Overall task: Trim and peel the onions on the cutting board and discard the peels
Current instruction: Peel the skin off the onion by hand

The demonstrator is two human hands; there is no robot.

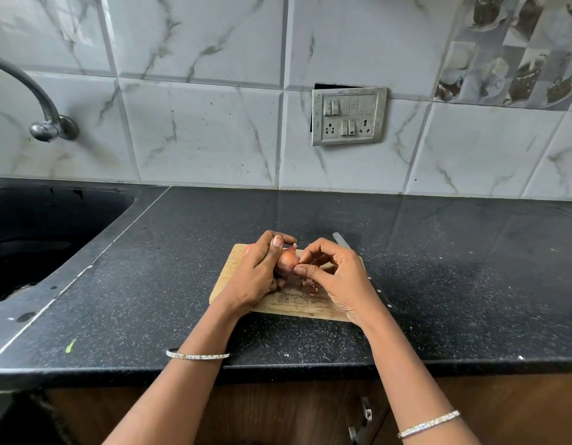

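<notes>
A small reddish onion is held just above the wooden cutting board. My left hand grips it from the left with curled fingers. My right hand pinches the onion's skin at its right side between thumb and fingertips. A few reddish peel scraps lie on the board under my right hand. A knife lies along the board's right edge, its blade tip pointing away and its dark handle mostly hidden behind my right hand.
The board sits on a black speckled countertop. A black sink with a metal tap is at the left. A tiled wall with a switch panel stands behind. A cabinet handle shows below the counter edge.
</notes>
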